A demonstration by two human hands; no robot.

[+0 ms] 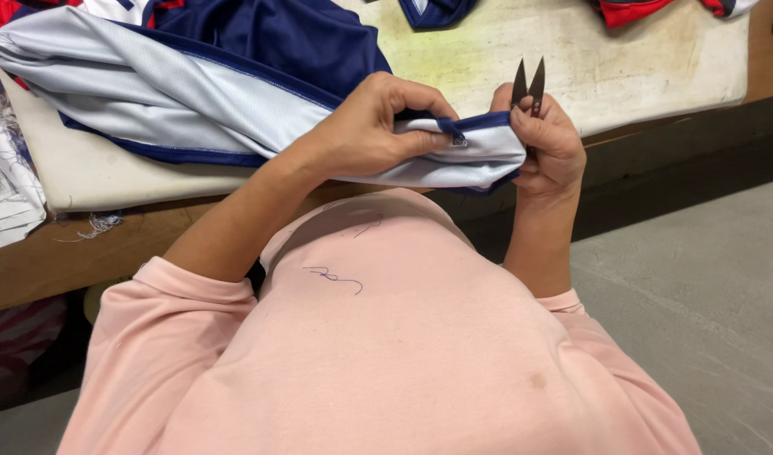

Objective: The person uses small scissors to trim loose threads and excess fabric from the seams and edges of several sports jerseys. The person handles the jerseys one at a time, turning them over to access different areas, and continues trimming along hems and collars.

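Observation:
A navy and white sports garment (193, 84) lies across the padded work board and reaches down to my hands. My left hand (374, 126) pinches its navy-trimmed edge (479, 147) from above. My right hand (551, 143) grips the same edge from the right side. That hand also holds small dark thread snips (528, 84), their two blades pointing up and slightly apart above my fingers. The stretch of cloth between the hands is held taut just above my pink shirt.
The padded cream board (639, 59) rests on a wooden bench (32, 261). More navy and red garments (639, 10) lie at its far edge. Loose threads hang off the board's left side. A grey floor (707, 278) lies to the right.

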